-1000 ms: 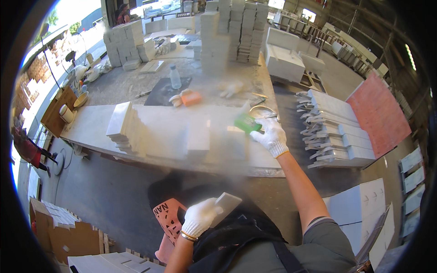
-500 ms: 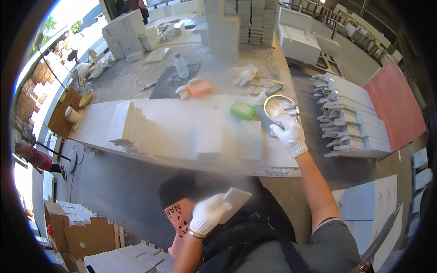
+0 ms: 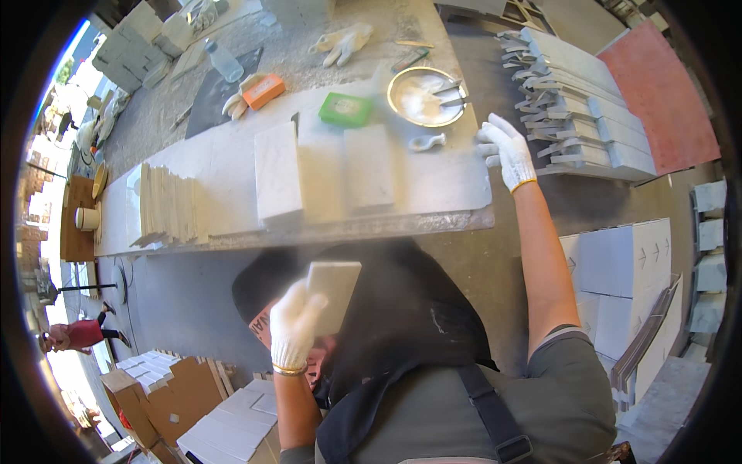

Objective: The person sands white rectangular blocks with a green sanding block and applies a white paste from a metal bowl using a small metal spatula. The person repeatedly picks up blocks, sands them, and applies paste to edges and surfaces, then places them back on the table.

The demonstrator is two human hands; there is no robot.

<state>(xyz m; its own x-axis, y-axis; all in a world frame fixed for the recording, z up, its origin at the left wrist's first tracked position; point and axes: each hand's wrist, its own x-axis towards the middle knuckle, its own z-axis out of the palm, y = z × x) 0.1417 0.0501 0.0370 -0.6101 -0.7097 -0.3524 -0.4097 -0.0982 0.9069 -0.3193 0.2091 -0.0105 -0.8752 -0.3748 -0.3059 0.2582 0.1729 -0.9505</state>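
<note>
My left hand [image 3: 296, 323], in a white knit glove, is closed around a flat, pale rectangular tile [image 3: 340, 288] in front of my black apron. My gloved right hand [image 3: 506, 152] is just off the table's right end, fingers stretched out and holding nothing. Nearest to it is a round metal-rimmed bowl [image 3: 417, 100] of white paste, with dark tool handles resting over its right rim. Below the bowl lies a small crumpled white piece [image 3: 427, 142]. Two pale tiles lie on the white work surface, a larger one [image 3: 278, 172] and a greyer one [image 3: 369, 166].
A row of upright tiles [image 3: 170, 203] stands at the table's left. Behind are a green box [image 3: 345, 109], an orange box [image 3: 263, 91], a plastic bottle [image 3: 223, 60] and a loose glove [image 3: 342, 43]. White slabs [image 3: 583, 108] stand right; cartons [image 3: 166, 398] sit lower left.
My right hand has come away from the bowl toward the right, past the table's end. The left hand has raised the tile slightly. The whole view has shifted, bringing the table nearer.
</note>
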